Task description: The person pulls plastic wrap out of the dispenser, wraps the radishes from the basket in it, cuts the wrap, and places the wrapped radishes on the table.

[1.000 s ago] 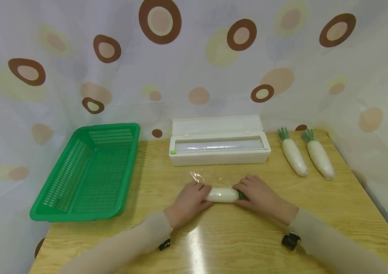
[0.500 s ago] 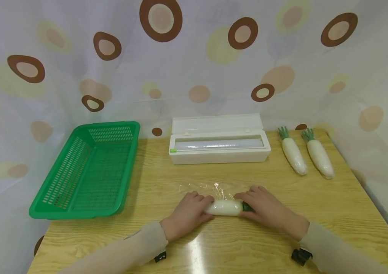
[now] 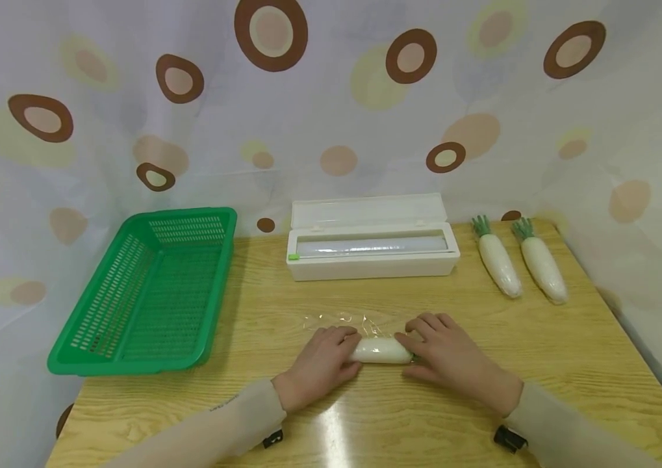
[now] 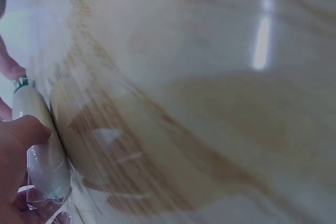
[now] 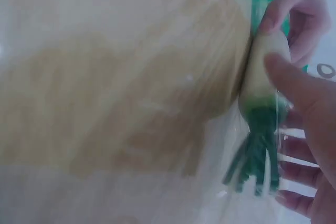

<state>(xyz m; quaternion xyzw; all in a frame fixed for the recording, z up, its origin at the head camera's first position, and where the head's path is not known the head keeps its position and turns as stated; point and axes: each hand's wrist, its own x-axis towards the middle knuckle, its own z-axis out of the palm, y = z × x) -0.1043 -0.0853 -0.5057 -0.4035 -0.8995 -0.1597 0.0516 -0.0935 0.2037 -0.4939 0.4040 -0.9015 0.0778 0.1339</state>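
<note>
A white radish (image 3: 381, 350) with green leaves lies crosswise on the table, clear plastic wrap (image 3: 360, 323) around it and spread out beyond it. My left hand (image 3: 321, 364) grips its left, leafless end. At the leafy end my right hand (image 3: 447, 357) holds it between thumb and fingers. The right wrist view shows the right thumb (image 5: 289, 80) on the white body and the other fingers spread behind the green leaves (image 5: 257, 150). In the left wrist view, crinkled film hangs off the blunt end of the radish (image 4: 50, 166).
An open white wrap box (image 3: 373, 263) with a film roll stands behind the hands. To the left is a green basket (image 3: 204, 325). Two more radishes (image 3: 499, 265) lie at the back right, shiny as if wrapped. A patterned cloth (image 3: 331, 117) hangs behind the table (image 3: 272, 305).
The radish and both hands came nearer the person, then shifted slightly back away. The film now lies flatter behind the radish. My right hand's fingers have spread a little, covering more of the leaves.
</note>
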